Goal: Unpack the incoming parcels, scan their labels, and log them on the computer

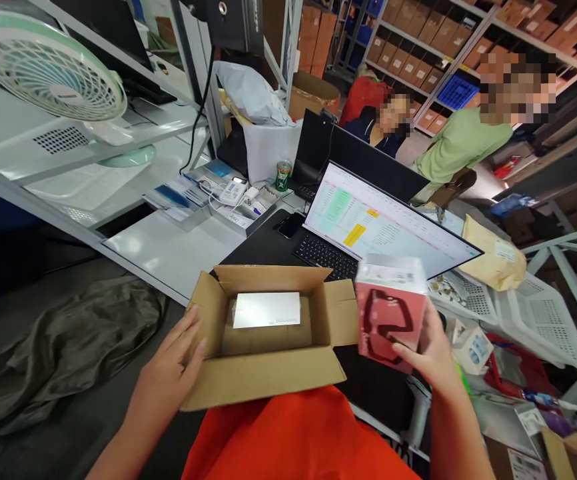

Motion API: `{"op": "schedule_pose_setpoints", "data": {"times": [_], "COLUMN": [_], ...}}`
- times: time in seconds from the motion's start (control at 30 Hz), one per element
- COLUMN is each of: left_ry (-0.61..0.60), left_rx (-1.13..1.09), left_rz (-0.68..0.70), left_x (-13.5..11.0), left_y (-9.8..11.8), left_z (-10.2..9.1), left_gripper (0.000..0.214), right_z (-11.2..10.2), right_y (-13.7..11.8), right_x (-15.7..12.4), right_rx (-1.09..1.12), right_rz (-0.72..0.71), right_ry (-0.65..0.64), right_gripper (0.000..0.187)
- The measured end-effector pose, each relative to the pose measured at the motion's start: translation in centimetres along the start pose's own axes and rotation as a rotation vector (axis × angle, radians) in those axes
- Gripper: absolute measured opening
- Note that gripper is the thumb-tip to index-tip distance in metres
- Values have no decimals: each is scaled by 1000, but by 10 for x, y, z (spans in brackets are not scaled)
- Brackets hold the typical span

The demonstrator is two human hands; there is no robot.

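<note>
An open cardboard box (pixel 263 373) stands before me with its flaps spread outward. Inside it lies a smaller white box (pixel 267 310), its printed lettering upside down from here. My left hand (pixel 171 357) grips the cardboard box at its left flap, fingers along the outside and thumb toward the front. To the right, my right hand (pixel 431 350) holds up a red product box (pixel 391 320) with a dark loop-shaped picture on its front and shiny clear wrap on top. This red box is beside the cardboard box's right flap, its lower side resting against my fingers.
A monitor (pixel 383 223) and black keyboard (pixel 326 257) stand behind the boxes, with a phone (pixel 291 225) nearby. Back left are a fan (pixel 53 73), a tray of cables (pixel 243 210) and a green can (pixel 283 175). White baskets (pixel 543 320) sit right. Two people are beyond the monitors.
</note>
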State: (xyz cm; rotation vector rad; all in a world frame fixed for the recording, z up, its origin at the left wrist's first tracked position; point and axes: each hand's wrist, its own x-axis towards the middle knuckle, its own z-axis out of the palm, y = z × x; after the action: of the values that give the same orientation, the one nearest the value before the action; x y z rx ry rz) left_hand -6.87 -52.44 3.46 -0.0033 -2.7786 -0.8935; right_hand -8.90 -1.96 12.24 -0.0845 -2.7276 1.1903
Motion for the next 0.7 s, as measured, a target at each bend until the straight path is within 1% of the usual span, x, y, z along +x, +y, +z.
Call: {"op": "schedule_pose_setpoints", "data": {"times": [0.03,0.07,0.1,0.13,0.17,0.2,0.27,0.37,0.4,0.43,0.47,0.5,0.53,0.57,0.6,0.63,0.67,0.7], "left_ry": [-9,-24,-43,-62,-78,-87,-94,-115,-122,-122,-114,-106,-99,-92,-86,-86,-83,-79], "left_rx": [-13,-27,-36,-38,-36,-33,-27,-18,-14,-13,-15,-16,-14,-10,-5,-1,0,0], "left_rz": [3,9,11,5,-6,-16,-36,-44,-42,-38,-31,-25,-23,-26,-32,-38,-45,-51], "left_x": [3,6,9,12,15,17,20,23,24,24,24,24,23,23,24,24,25,25], "left_y": [1,1,2,1,1,0,-3,-5,-6,-5,-4,-3,-1,1,3,5,6,7], "left_z": [-1,-2,-3,-4,-5,-6,-7,-7,-7,-6,-6,-5,-5,-4,-4,-4,-5,-5], "left_gripper": [44,43,44,44,44,44,44,40,38,37,36,36,36,35,35,35,35,34], "right_z": [-10,-16,-16,-12,-3,9,41,87,97,102,103,100,94,88,83,81,84,94], "right_y": [21,42,61,78,91,102,115,121,121,120,118,113,105,93,76,56,34,9], "right_x": [-10,-19,-28,-38,-47,-55,-71,-86,-89,-90,-88,-85,-78,-69,-57,-42,-25,-8], "right_rx": [-67,-165,-286,-398,-482,-533,-580,-661,-676,-676,-660,-630,-587,-533,-467,-390,-312,-238], "right_rz": [74,156,235,302,356,398,467,557,587,618,639,632,582,484,344,178,26,-106], "right_ry": [41,105,170,207,217,193,98,-37,-71,-90,-85,-51,10,84,149,188,170,71], "right_gripper": [124,125,127,129,129,129,123,117,116,114,110,105,97,86,75,64,55,50]}}
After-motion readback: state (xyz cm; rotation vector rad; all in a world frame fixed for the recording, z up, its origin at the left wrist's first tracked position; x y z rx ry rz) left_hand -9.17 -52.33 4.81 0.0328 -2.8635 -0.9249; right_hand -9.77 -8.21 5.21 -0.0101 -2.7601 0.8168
